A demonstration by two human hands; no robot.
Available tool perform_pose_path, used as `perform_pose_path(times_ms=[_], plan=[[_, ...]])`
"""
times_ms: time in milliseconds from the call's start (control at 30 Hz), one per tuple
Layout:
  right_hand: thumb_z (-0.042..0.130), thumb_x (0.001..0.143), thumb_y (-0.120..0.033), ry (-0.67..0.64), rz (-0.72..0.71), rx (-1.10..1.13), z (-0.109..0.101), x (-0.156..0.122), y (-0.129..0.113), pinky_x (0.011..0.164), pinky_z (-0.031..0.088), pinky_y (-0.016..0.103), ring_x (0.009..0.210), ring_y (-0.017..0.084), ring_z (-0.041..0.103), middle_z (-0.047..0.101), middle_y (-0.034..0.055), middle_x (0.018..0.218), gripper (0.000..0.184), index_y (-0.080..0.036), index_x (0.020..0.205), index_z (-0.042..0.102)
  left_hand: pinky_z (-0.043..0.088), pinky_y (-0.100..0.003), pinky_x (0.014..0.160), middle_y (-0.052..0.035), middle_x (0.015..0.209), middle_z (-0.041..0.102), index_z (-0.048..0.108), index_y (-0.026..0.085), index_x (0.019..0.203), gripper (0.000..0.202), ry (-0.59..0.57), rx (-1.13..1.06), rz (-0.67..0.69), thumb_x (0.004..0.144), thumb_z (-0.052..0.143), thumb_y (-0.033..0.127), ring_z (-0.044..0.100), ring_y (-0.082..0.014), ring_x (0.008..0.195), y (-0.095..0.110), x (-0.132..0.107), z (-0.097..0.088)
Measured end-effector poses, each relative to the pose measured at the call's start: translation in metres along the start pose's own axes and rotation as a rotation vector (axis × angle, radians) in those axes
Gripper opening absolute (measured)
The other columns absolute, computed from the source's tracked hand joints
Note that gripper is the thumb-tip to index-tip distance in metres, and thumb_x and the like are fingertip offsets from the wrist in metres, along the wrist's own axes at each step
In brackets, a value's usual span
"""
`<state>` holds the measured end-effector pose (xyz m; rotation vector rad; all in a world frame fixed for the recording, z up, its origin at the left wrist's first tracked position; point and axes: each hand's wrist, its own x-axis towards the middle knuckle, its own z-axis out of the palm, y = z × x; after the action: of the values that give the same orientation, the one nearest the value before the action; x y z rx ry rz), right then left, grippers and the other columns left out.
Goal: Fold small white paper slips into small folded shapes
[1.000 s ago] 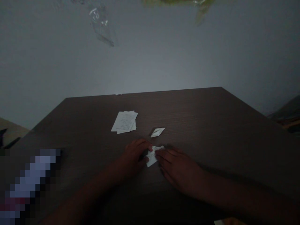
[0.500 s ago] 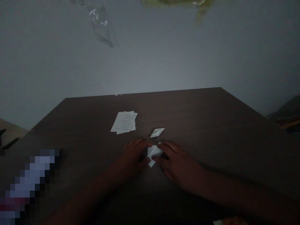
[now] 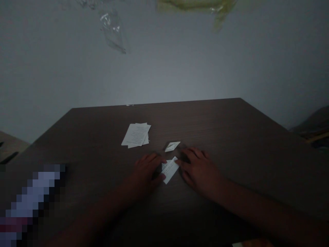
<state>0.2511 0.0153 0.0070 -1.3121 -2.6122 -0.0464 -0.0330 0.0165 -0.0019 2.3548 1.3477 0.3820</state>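
- hands on what?
- left hand (image 3: 146, 175) rests on the table (image 3: 231, 137), fingers loosely curled, fingertips and thumb against the left edge of a printed paper slip (image 3: 169, 169). no pinch that i can see.
- right hand (image 3: 200, 169)?
- fingers spread, palm low over the table, fingertips right at the slip's right edge. can't tell if they touch. not pinching.
- slip position?
- flat on the table, angled, between both hands, text side up.
- what else is close?
- small folded paper piece (image 3: 172, 146) just far of the slip. stack of printed sheets (image 3: 135, 135) further far and left, clear of both hands.
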Motion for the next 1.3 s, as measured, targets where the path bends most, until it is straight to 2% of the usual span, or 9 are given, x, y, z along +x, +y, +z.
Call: perform_pose_path(times_ms=[133, 233, 400, 500, 700, 867, 1033, 1167, 1300], plan=[[0.072, 0.113, -0.031, 0.032, 0.039, -0.023, 0.003, 0.002, -0.002, 0.105, 0.065, 0.065, 0.140, 0.049, 0.070, 0.079, 0.0226, 0.150, 0.033, -0.022, 0.140, 0.088, 0.058, -0.053, 0.110, -0.0061, 0.138, 0.079, 0.079, 0.032, 0.134, 0.035, -0.009, 0.030, 0.026, 0.102, 0.078, 0.020, 0.071, -0.0350, 0.129, 0.001, 0.000, 0.004], [0.071, 0.113, -0.033, 0.051, 0.034, 0.028, 0.003, 0.004, -0.007, 0.106, 0.065, 0.064, 0.136, 0.046, 0.071, 0.079, 0.0233, 0.149, 0.033, -0.017, 0.137, 0.087, 0.056, -0.052, 0.111, -0.0052, 0.135, 0.080, 0.083, 0.031, 0.128, 0.026, -0.007, 0.058, 0.035, 0.103, 0.081, 0.023, 0.070, -0.0351, 0.128, 0.009, -0.001, 0.006], [0.079, 0.104, -0.031, 0.155, 0.118, 0.161, 0.008, 0.005, -0.014, 0.115, 0.061, 0.069, 0.144, 0.048, 0.066, 0.072, 0.0234, 0.162, 0.053, -0.018, 0.155, 0.074, 0.053, -0.050, 0.114, -0.0035, 0.135, 0.079, 0.082, 0.032, 0.131, 0.031, -0.071, 0.084, -0.014, 0.103, 0.086, 0.022, 0.070, -0.0346, 0.133, 0.029, -0.002, 0.006], [0.082, 0.097, -0.026, 0.153, 0.128, 0.247, 0.011, 0.006, -0.015, 0.119, 0.060, 0.067, 0.147, 0.046, 0.066, 0.070, 0.0206, 0.163, 0.058, -0.021, 0.154, 0.072, 0.053, -0.051, 0.115, -0.0044, 0.136, 0.079, 0.079, 0.030, 0.134, 0.036, -0.071, 0.088, -0.036, 0.101, 0.087, 0.020, 0.070, -0.0349, 0.132, 0.034, -0.002, 0.007], [0.088, 0.086, -0.027, 0.188, 0.171, 0.357, 0.019, 0.012, 0.003, 0.118, 0.060, 0.070, 0.145, 0.047, 0.067, 0.069, 0.0193, 0.160, 0.048, -0.024, 0.133, 0.074, 0.056, -0.051, 0.110, -0.0045, 0.134, 0.079, 0.077, 0.032, 0.132, 0.037, -0.053, 0.083, -0.027, 0.099, 0.088, 0.022, 0.072, -0.0364, 0.129, 0.037, -0.002, 0.007], [0.088, 0.084, -0.024, 0.162, 0.259, 0.380, 0.023, 0.020, 0.023, 0.118, 0.058, 0.067, 0.144, 0.046, 0.068, 0.072, 0.0190, 0.154, 0.043, -0.024, 0.125, 0.073, 0.056, -0.056, 0.113, -0.0059, 0.136, 0.079, 0.078, 0.030, 0.136, 0.036, -0.120, 0.063, -0.040, 0.102, 0.084, 0.020, 0.071, -0.0371, 0.131, 0.043, 0.000, -0.002], [0.085, 0.089, -0.021, 0.098, 0.147, 0.446, 0.023, 0.017, 0.019, 0.117, 0.056, 0.063, 0.142, 0.042, 0.069, 0.075, 0.0168, 0.152, 0.035, -0.024, 0.121, 0.072, 0.055, -0.056, 0.113, -0.0060, 0.140, 0.079, 0.076, 0.035, 0.150, 0.051, -0.089, 0.087, 0.013, 0.101, 0.087, 0.024, 0.070, -0.0363, 0.132, 0.042, -0.001, 0.001], [0.085, 0.087, -0.017, 0.088, 0.048, 0.466, 0.025, 0.010, 0.007, 0.113, 0.057, 0.059, 0.136, 0.039, 0.070, 0.078, 0.0134, 0.143, 0.034, -0.026, 0.116, 0.071, 0.054, -0.053, 0.111, -0.0042, 0.134, 0.080, 0.083, 0.034, 0.138, 0.034, -0.099, 0.094, 0.011, 0.106, 0.085, 0.023, 0.071, -0.0347, 0.130, 0.046, 0.001, 0.001], [0.080, 0.088, -0.013, 0.119, 0.069, 0.454, 0.027, 0.012, 0.009, 0.108, 0.058, 0.056, 0.128, 0.038, 0.071, 0.079, 0.0122, 0.132, 0.029, -0.026, 0.111, 0.068, 0.054, -0.053, 0.110, -0.0050, 0.132, 0.080, 0.085, 0.030, 0.131, 0.026, -0.117, 0.113, -0.002, 0.109, 0.081, 0.017, 0.072, -0.0338, 0.129, 0.052, 0.005, -0.003]])
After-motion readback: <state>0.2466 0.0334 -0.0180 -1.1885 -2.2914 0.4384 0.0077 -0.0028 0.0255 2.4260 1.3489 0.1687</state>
